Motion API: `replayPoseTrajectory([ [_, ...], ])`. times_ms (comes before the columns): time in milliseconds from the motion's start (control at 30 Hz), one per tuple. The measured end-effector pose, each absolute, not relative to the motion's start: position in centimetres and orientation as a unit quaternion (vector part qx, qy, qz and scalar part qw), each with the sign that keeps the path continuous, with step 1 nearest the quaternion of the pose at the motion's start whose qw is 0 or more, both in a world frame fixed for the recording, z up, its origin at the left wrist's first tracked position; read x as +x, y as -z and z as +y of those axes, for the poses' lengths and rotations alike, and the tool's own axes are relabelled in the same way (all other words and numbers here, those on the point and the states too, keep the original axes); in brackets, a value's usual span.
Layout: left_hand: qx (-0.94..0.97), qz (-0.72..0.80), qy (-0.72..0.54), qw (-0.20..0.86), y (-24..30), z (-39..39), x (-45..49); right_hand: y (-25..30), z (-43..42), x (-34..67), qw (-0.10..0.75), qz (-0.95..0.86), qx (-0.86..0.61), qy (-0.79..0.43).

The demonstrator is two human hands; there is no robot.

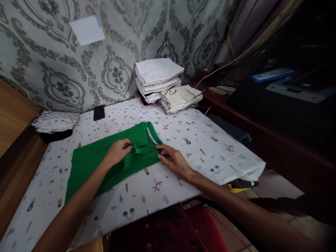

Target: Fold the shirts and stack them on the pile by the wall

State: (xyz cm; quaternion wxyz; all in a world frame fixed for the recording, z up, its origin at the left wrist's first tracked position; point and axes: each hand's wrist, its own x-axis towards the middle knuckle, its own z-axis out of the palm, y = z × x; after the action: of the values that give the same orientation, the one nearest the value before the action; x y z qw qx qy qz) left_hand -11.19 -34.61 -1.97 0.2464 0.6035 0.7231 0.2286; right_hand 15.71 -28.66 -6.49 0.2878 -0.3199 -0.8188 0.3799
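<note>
A green shirt (91, 154), partly folded, lies on the white patterned cloth of the table (204, 147). A white strip of tape shows inside its neckline at the right end. My left hand (119, 150) rests over the middle of the shirt, its fingers pinching a raised fold of the green fabric. At the neckline, my right hand (174, 161) has its thumb and fingers closed on the collar's near corner. The fabric between the two hands is bunched up a little.
Tall and low stacks of folded clothes (159, 71) (181, 96) stand at the back. A black phone (99, 112) and a patterned cloth pile (56, 122) lie back left. Dark furniture (278, 133) borders the right. Behind hangs a grey patterned curtain (118, 45).
</note>
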Motion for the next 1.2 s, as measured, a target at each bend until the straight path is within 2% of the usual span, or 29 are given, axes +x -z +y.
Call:
replayPoseTrajectory([
  [233, 0.571, 0.77, -0.179, 0.224, 2.1, -34.2, -11.0, 7.0, -28.6, 15.6, 0.304, -0.825, -0.303, -0.368],
  [600, 0.624, 0.776, -0.08, 0.047, 2.2, -35.4, -9.3, 6.8, -28.7, 16.0, 0.308, -0.831, -0.292, -0.359],
  [967, 0.628, 0.777, -0.044, 0.005, 2.7, -35.3, -9.0, 6.9, -28.7, 16.2, 0.329, -0.841, -0.291, -0.316],
  [1200, 0.629, 0.774, -0.056, -0.05, 1.8, -36.6, -8.1, 5.9, -28.7, 17.1, 0.336, -0.774, -0.349, -0.407],
])
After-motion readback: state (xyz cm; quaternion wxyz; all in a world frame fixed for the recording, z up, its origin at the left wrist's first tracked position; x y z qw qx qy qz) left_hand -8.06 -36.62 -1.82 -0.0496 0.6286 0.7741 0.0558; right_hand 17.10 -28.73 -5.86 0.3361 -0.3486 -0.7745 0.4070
